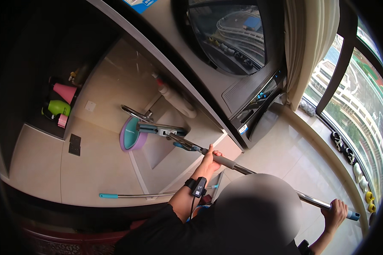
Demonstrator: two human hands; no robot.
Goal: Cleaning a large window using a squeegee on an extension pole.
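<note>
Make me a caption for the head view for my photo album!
Left hand and right hand grip a long mop, its flat head at the sink.

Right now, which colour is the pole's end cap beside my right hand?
The end cap is greyish blue; it shows best in the head view.

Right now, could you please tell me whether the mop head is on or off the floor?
Off it: the mop head is up at the sink, near the tap; left hand and right hand grip its pole.
</note>
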